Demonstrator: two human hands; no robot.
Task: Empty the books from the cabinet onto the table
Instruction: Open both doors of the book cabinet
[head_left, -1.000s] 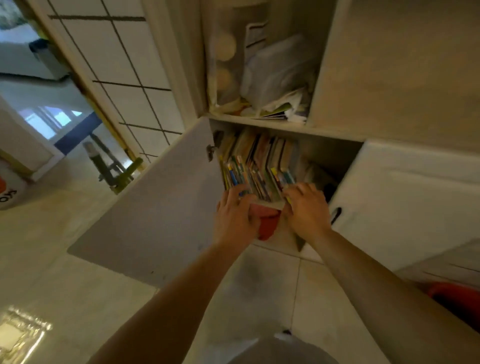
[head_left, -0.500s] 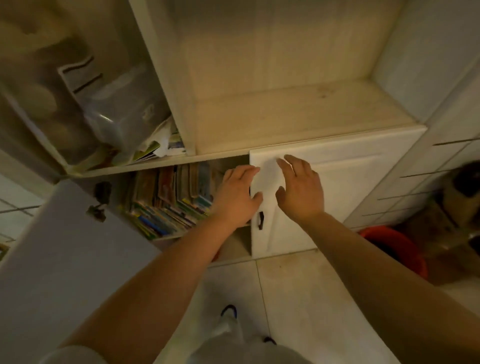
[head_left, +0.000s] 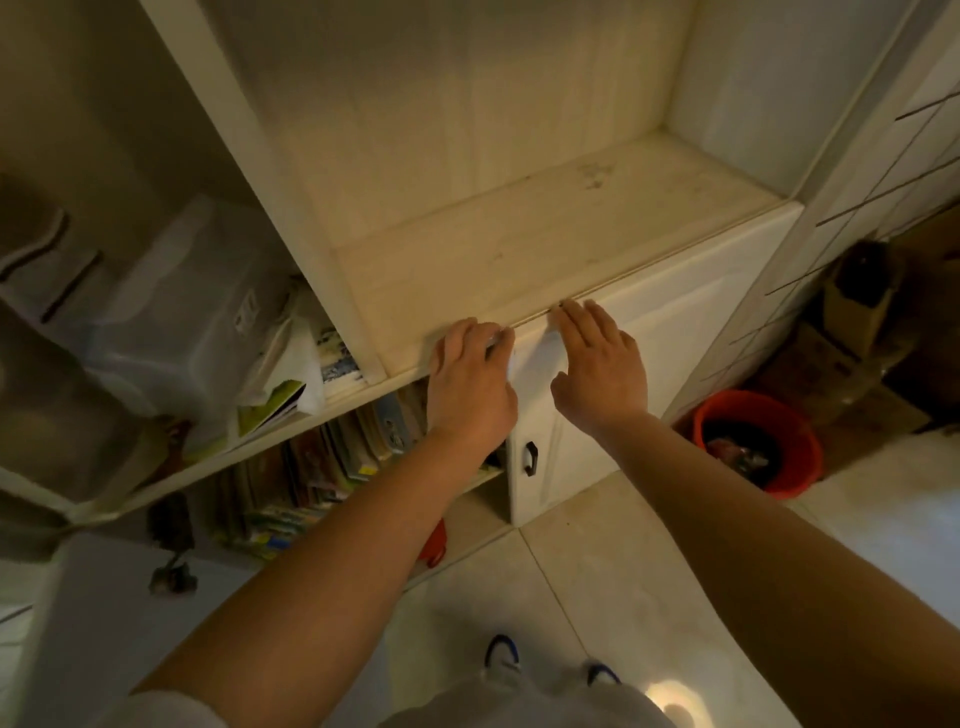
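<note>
A row of colourful books (head_left: 311, 467) stands upright in the lower cabinet compartment, behind my left forearm. My left hand (head_left: 470, 379) rests on the front edge of the bare wooden shelf (head_left: 519, 244), by the top corner of the closed right door (head_left: 665, 332). It holds nothing. My right hand (head_left: 597, 364) lies flat against the top of that door, fingers straight and reaching the shelf edge. The left cabinet door (head_left: 104, 639) hangs wide open at lower left.
A black handle (head_left: 529, 457) sits on the closed door. Plastic bags and papers (head_left: 197, 322) fill the upper left compartment. A red bucket (head_left: 758, 441) stands on the tiled floor at right, with boxes behind it. My feet (head_left: 550, 670) are below.
Both hands have lifted away from the books and moved up and right to the top of the closed door. The view has swung right; no book was taken.
</note>
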